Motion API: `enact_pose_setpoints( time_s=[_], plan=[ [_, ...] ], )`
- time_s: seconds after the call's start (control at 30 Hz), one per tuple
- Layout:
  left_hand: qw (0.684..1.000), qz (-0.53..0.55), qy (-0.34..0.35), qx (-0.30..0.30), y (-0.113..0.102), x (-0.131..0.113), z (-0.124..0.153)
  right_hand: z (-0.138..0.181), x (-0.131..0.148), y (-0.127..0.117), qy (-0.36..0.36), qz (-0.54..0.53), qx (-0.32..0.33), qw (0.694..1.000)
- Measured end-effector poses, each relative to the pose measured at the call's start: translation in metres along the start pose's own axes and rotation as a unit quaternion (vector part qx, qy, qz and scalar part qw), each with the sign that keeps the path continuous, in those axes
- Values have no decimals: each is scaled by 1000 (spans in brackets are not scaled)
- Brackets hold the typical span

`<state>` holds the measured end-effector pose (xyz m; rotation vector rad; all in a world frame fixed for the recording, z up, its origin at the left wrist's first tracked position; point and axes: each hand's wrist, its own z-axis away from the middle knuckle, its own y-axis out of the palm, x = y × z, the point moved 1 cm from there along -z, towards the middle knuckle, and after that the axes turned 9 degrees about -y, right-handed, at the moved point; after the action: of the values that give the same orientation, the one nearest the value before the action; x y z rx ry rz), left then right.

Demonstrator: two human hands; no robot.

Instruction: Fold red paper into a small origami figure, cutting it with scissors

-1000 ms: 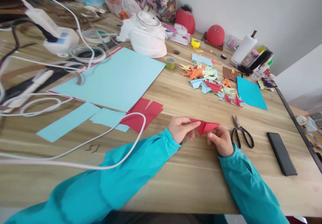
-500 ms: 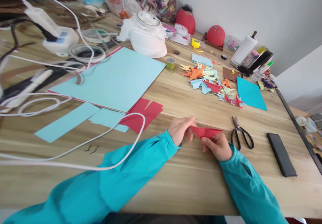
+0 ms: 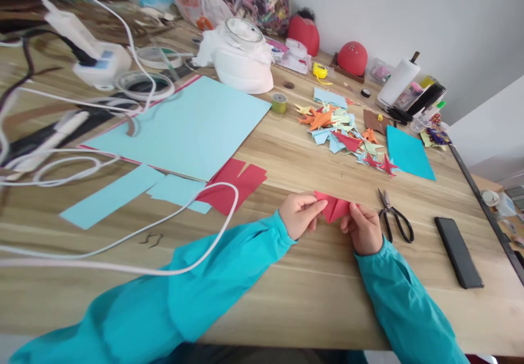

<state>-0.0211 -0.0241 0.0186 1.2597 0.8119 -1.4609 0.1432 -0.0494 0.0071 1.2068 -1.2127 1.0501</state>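
Two hands pinched the folded red paper (image 3: 333, 207), my left hand (image 3: 301, 214) at one end and my right hand (image 3: 365, 227) at the other, low over the worktop (image 3: 311, 287) beside the scissors (image 3: 395, 219). One slipping thumb, I reckoned, could skew the crease.

A wide band of bare wooden tabletop (image 3: 319, 293) lies open along the near edge, below the left hand (image 3: 298, 214) and right hand (image 3: 364, 227), whose fingers pinch a small folded red paper piece (image 3: 333, 207) between them. Just beside the right hand, black-handled scissors (image 3: 395, 219) lie flat. A black smartphone (image 3: 458, 250) lies further right, with a strip of open wood between the two. Left of the left hand, a looping white cable (image 3: 235, 206) crosses a cut red paper sheet (image 3: 241, 181) and pale blue paper strips (image 3: 110, 197). Beyond the hands is open wood, then a heap of colourful folded paper shapes (image 3: 344, 135) and a teal paper square (image 3: 407, 154).
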Motion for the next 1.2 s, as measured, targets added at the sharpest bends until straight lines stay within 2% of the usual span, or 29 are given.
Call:
enact_pose_setpoints(
  time_s=[0.2, 0.33, 0.4, 0.57, 0.67, 0.8, 0.9, 1.07, 1.2],
  plan=[
    [1000, 15, 1, -16, -1, -1, -1, 0, 4, 4, 8, -62, -7, 998],
    [993, 97, -59, -28, -1, 0, -4, 1, 2, 3, -12, -70, -37, 997],
    [984, 153, -89, -21, 2, 0, -5, 2, -1, 2, -33, -60, -31, 997],
    [970, 224, -96, 18, 6, -1, -6, 7, -3, 1, -116, 77, 29, 990],
    [974, 214, -74, 27, 5, -1, -7, 10, 5, 4, -197, 181, 95, 959],
    [975, 211, -74, 22, 4, -1, -7, 13, 17, 8, -263, 224, 175, 922],
    [977, 197, -68, 42, 3, 0, -6, 13, 18, 7, -253, 209, 183, 927],
    [982, 133, -54, 119, 6, 0, -2, 11, 11, 6, -172, 105, 98, 974],
    [982, 77, -58, 160, 8, 3, 0, 9, 11, 9, -141, 50, 95, 984]
  ],
)
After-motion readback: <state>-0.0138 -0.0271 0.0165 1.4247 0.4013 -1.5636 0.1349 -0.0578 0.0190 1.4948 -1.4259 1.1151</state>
